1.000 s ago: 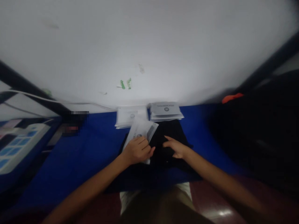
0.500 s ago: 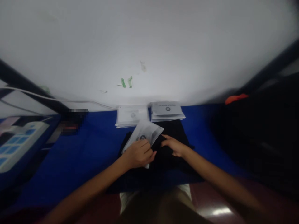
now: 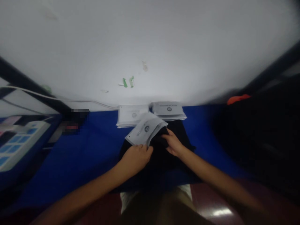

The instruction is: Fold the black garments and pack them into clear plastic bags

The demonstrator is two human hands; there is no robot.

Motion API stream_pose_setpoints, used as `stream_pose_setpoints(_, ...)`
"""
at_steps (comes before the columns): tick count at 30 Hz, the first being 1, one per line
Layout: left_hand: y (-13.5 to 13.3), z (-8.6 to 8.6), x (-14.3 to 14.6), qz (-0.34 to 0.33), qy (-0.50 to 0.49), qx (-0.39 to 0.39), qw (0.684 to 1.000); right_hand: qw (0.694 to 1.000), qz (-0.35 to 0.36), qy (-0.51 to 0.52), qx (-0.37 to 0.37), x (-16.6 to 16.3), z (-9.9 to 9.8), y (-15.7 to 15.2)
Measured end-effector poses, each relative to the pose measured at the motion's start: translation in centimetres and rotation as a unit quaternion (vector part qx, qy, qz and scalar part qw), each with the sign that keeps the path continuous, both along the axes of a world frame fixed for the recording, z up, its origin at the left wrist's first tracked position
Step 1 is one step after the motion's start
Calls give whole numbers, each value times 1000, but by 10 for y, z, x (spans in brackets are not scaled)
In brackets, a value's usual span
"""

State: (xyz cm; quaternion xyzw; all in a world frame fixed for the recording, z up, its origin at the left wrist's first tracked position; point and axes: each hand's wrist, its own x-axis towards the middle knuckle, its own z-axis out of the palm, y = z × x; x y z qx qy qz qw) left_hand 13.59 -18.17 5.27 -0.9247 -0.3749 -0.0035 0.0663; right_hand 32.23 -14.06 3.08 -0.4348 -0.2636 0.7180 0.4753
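Note:
A folded black garment (image 3: pixel 161 159) lies on the blue table (image 3: pixel 93 147) in front of me. My left hand (image 3: pixel 136 157) is closed on the near edge of a white plastic bag (image 3: pixel 145 131) with a round dark logo, held tilted above the garment. Beside the bag's open end, my right hand (image 3: pixel 172 143) pinches the black cloth. The bag's mouth and the cloth meet under my right fingers; how far the cloth is inside is hidden.
Two stacks of the same white bags (image 3: pixel 132 115) (image 3: pixel 168 110) lie at the table's back edge against the white wall. A grey device with blue keys (image 3: pixel 16 145) sits at the left. A dark heap with an orange tag (image 3: pixel 236 99) fills the right.
My left hand lifted the white bag and swung it up and to the right, off the garment. My right hand moved a little forward to the bag's open end.

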Motion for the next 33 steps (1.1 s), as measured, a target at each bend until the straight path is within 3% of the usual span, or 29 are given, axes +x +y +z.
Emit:
stream_pose_setpoints(4, -7, 5, 10, -53, -3, 4, 999, 987, -83, -96, 96, -16, -7, -2)
stream_pose_setpoints(6, -8, 8, 16, -86, -24, 12, 996, 981, -70, -124, 130, -22, -7, -5)
stream_pose_setpoints(11, -11, 11, 32, -157, -101, 48, 981, 991, 57, -99, 69, -22, 10, -13)
stream_pose_setpoints(15, -15, 11, 30, -175, -201, 26, 964, 996, 67, -36, 38, -9, 17, -16)
stream_pose_setpoints(18, -8, 7, 11, -93, -350, 30, 932, 998, 56, 16, 19, 1, 12, -20)
stream_pose_setpoints(21, 9, -4, -11, 104, -474, 8, 874, 997, 50, 57, 12, 9, 6, -26)
stream_pose_setpoints(24, 22, -13, -21, 235, -580, -233, 744, 994, 58, 85, 29, 14, 6, -31)
stream_pose_setpoints(26, 25, -14, -19, 257, -595, -405, 645, 992, 84, 84, 28, 15, 8, -33)
stream_pose_setpoints(27, 24, -13, -17, 258, -593, -453, 614, 992, 98, 73, 28, 16, 9, -33)
stream_pose_setpoints(29, 23, -10, -10, 246, -595, -472, 603, 991, 116, 33, 49, 17, 11, -31)
stream_pose_setpoints(33, 22, -2, 1, 201, -591, -420, 659, 972, 142, -62, 176, 21, 15, -24)
